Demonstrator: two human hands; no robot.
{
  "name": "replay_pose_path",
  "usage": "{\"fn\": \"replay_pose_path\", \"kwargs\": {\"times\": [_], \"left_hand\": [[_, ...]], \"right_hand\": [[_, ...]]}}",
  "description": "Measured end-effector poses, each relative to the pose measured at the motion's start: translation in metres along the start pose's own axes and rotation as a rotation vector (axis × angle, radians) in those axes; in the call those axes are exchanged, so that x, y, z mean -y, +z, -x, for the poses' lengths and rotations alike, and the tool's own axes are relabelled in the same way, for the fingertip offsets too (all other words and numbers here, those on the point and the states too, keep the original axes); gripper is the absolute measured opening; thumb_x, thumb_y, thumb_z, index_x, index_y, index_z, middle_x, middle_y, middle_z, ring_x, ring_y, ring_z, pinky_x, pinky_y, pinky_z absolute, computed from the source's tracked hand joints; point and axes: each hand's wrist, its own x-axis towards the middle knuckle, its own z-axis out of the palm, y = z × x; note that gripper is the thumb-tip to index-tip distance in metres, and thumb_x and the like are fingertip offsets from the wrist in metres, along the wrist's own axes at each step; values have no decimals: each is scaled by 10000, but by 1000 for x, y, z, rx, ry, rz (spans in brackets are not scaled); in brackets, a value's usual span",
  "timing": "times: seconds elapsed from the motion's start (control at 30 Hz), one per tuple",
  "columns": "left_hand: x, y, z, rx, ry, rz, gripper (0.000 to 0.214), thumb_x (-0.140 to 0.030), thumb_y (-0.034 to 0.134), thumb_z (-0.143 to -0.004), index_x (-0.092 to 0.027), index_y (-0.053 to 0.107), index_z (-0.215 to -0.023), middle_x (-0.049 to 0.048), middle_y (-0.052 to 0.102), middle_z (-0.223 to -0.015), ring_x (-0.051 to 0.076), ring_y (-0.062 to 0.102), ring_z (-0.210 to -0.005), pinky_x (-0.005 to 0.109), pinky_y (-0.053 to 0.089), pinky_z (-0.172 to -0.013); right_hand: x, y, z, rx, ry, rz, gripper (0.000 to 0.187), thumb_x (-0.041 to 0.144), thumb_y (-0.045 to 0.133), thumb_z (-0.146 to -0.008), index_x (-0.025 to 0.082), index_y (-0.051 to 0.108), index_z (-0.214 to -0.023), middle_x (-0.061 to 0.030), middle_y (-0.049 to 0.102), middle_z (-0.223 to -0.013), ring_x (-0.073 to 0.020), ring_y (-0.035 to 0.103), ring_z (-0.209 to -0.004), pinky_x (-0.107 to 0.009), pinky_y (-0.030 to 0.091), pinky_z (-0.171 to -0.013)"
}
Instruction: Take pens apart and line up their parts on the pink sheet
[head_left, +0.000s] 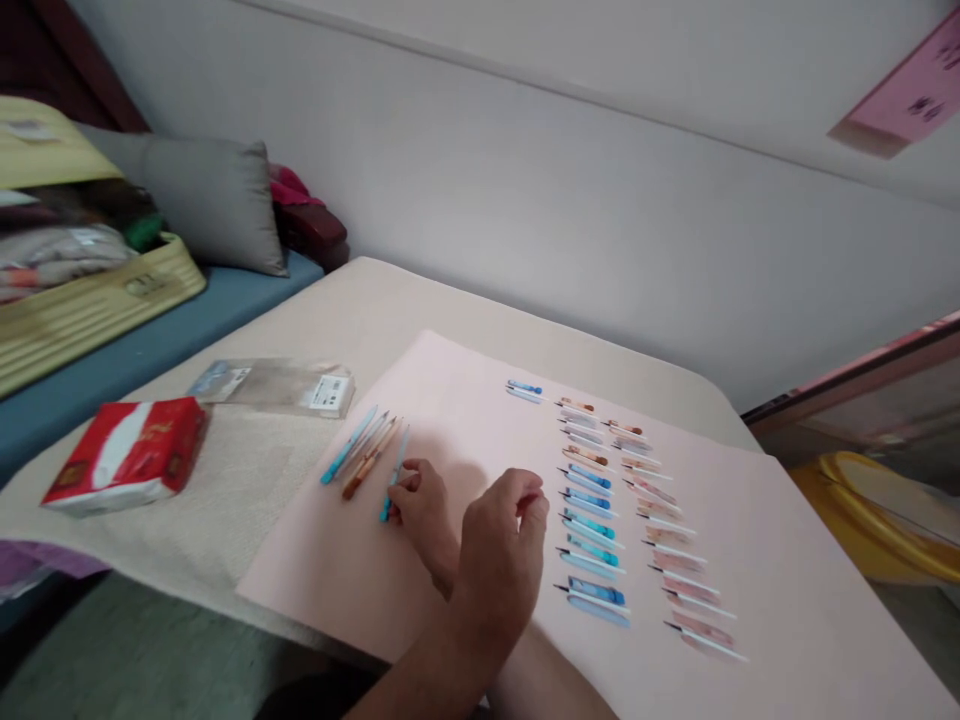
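Observation:
My forearms cross, the left one on top. On the left of the pink sheet, my right hand (421,508) pinches a slim light-blue pen (395,478) lying at a slant. Beside it rest several similar pens: a blue one (349,447), a pale one (365,440) and brown ones (369,460). My left hand (506,535) hovers over the middle of the sheet, fingers curled to the thumb; what they hold, if anything, is hidden. To its right lie rows of coloured pen parts, among them blue pieces (596,590) and pinkish pieces (705,628), with black-tipped white sticks (709,643).
The pink sheet (450,385) covers much of the beige table (360,300). At left lie a clear plastic packet (281,385) and a red tissue pack (127,450). A blue bench (240,300) holds a grey cushion (202,200) and yellow case (150,285). A yellow basin (862,500) stands right.

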Motion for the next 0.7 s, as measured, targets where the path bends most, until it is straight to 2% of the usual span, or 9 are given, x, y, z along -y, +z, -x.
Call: {"fn": "replay_pose_path", "kwargs": {"times": [0.1, 0.3, 0.5, 0.6, 0.7], "left_hand": [[0, 1, 4, 64, 63, -131, 110, -155, 614, -676, -255, 653, -701, 50, 636, -687, 215, 573, -726, 283, 397, -643], [10, 4, 1, 134, 138, -403, 139, -207, 569, -728, -241, 672, -815, 42, 665, -752, 191, 571, -716, 282, 399, -675], [4, 3, 2, 170, 146, -588, 180, -202, 489, -781, -219, 639, -879, 13, 667, -772, 151, 582, -720, 257, 420, -675], [1, 3, 2, 177, 135, -584, 183, -183, 488, -773, -220, 641, -867, 14, 659, -753, 150, 583, -704, 247, 422, -651], [-2, 3, 2, 154, 155, -525, 165, -154, 511, -753, -229, 645, -813, 15, 654, -726, 152, 582, -683, 240, 421, -642]], "right_hand": [[-6, 16, -12, -133, 33, 20, 360, 164, 518, -714, 179, 493, -1072, 14, 571, -641, -115, 524, -528, -229, 381, -493], [-12, 28, -28, -193, 21, 99, 352, 110, 513, -667, 167, 502, -1014, 9, 556, -698, -94, 522, -534, -181, 368, -441], [-7, 31, -31, -180, 16, 120, 348, 150, 532, -698, 159, 481, -1042, 28, 548, -657, -91, 526, -489, -172, 367, -413], [-8, 30, -30, -156, -7, 151, 344, 149, 527, -708, 158, 482, -1050, 23, 559, -651, -96, 527, -491, -181, 375, -427], [-14, 29, -28, -108, -59, 280, 369, 181, 534, -735, 174, 478, -1100, 3, 595, -702, -117, 551, -549, -206, 394, -476]]}}
